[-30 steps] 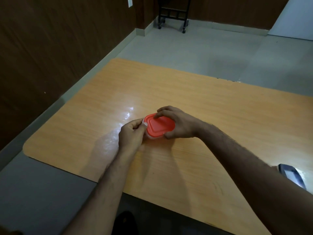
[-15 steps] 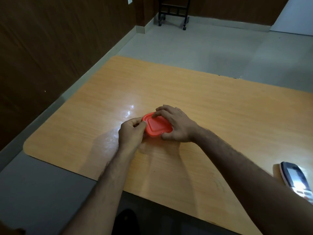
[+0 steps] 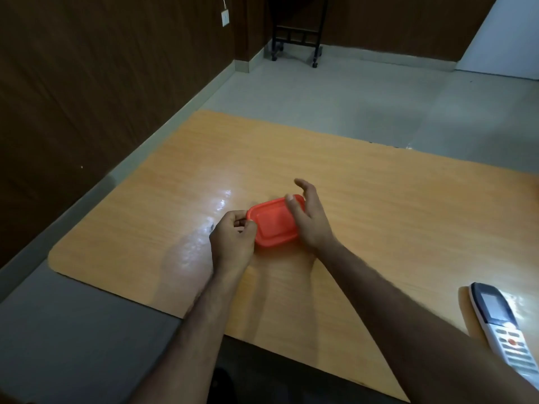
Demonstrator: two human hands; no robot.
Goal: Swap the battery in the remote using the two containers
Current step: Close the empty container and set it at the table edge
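Observation:
A small container with an orange-red lid (image 3: 274,221) sits on the wooden table (image 3: 379,205), near its middle. My left hand (image 3: 232,243) curls around the container's left edge, fingertips pinching the lid's rim. Against the container's right side rests my right hand (image 3: 310,221), thumb lying on the lid and fingers spread and lifted above the far edge. A white remote (image 3: 504,330) with a dark screen lies at the table's right edge, partly behind my right forearm. The container's contents are hidden, and only one container is in view.
The table's near edge runs diagonally below my forearms. Grey floor lies beyond the table, with brown panelled walls at left and behind. A black wheeled frame (image 3: 297,33) stands far back by the wall.
My right hand has let go of its grip over the lid: the fingers have lifted and spread. The left hand stays on the left rim. The camera has tilted, showing more of the remote.

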